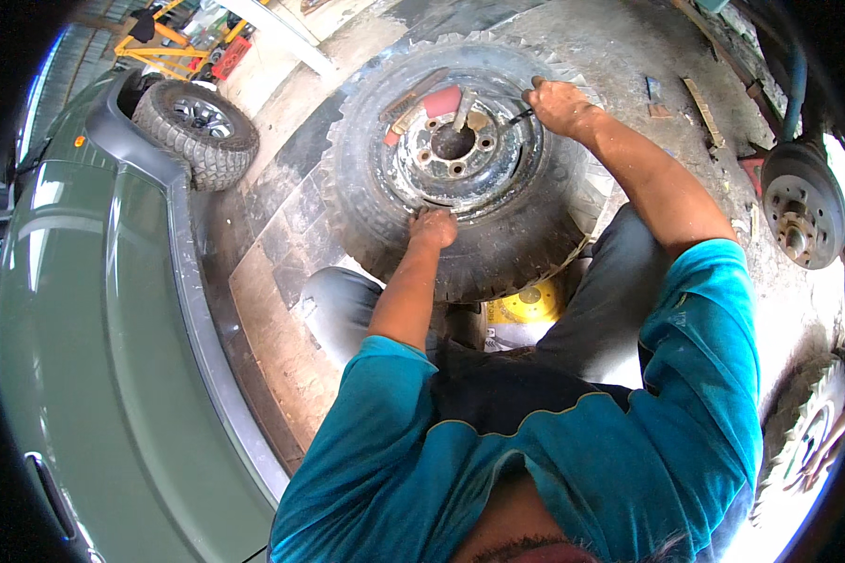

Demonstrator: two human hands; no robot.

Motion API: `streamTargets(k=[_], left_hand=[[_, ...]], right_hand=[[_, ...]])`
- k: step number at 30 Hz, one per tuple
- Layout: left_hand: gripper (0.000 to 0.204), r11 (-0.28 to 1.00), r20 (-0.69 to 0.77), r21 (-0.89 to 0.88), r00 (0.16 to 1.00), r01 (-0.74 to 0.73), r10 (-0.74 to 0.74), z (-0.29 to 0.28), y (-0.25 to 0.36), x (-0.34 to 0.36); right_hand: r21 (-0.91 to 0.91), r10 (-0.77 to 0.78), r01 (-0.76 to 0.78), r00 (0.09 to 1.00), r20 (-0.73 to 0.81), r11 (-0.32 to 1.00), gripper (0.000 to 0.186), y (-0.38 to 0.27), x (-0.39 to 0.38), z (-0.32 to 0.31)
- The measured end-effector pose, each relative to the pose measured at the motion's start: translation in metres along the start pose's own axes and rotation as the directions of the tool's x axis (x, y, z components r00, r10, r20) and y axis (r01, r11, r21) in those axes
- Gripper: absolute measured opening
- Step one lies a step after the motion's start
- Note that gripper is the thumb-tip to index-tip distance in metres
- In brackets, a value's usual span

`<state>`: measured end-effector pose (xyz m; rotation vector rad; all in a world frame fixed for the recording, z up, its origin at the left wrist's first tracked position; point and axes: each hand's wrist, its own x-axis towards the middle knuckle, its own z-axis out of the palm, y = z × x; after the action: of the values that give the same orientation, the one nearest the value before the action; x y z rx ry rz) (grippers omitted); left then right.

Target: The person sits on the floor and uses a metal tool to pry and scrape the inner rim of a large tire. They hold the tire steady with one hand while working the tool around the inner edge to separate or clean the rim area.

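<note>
A large worn tyre (554,202) lies flat in front of me around a scuffed steel wheel rim (421,188). My right hand (561,106) is closed on a dark metal bar (520,117), like a tyre lever, whose end reaches to the rim's far right edge. At the near edge of the rim my left hand (433,228) is curled down where tyre and rim meet. Its fingertips, and whatever they grip, are hidden. On the tyre's far left part rest a long flat bar (413,94) and a red piece (442,100) beside a tan handle.
To the left stands a green vehicle (94,281) with a chunky front wheel (197,131). A yellow round item (530,302) shows between my legs. A brake disc (806,206) hangs at right, above another tyre (798,441). Wooden strips (703,111) lie on the floor.
</note>
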<state>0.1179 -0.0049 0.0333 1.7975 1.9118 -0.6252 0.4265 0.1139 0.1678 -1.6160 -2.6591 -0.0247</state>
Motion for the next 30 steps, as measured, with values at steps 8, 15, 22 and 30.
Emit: streamTargets(k=[8,15,22,30], left_hand=[[0.063,0.929,-0.148,-0.370,0.988,-0.006,-0.052,-0.020,0.010,-0.002],[0.072,0.860,-0.475,-0.352,0.862,-0.370,0.177,-0.101,0.066,-0.004],[0.053,0.895,-0.394,-0.301,0.898,-0.328,0.196,-0.106,0.080,0.009],[0.032,0.868,-0.503,-0.292,0.836,-0.401,0.218,-0.090,0.076,0.033]], right_hand=[[0.028,-0.172,0.170,0.982,0.073,0.985,0.029,-0.004,0.021,0.014],[0.168,-0.239,0.239,0.971,-0.021,0.956,0.029,0.005,0.032,0.032],[0.233,-0.313,0.322,0.947,-0.075,0.917,0.030,0.008,0.039,0.033],[0.239,-0.088,0.067,0.993,0.081,0.969,0.058,0.039,0.032,0.019]])
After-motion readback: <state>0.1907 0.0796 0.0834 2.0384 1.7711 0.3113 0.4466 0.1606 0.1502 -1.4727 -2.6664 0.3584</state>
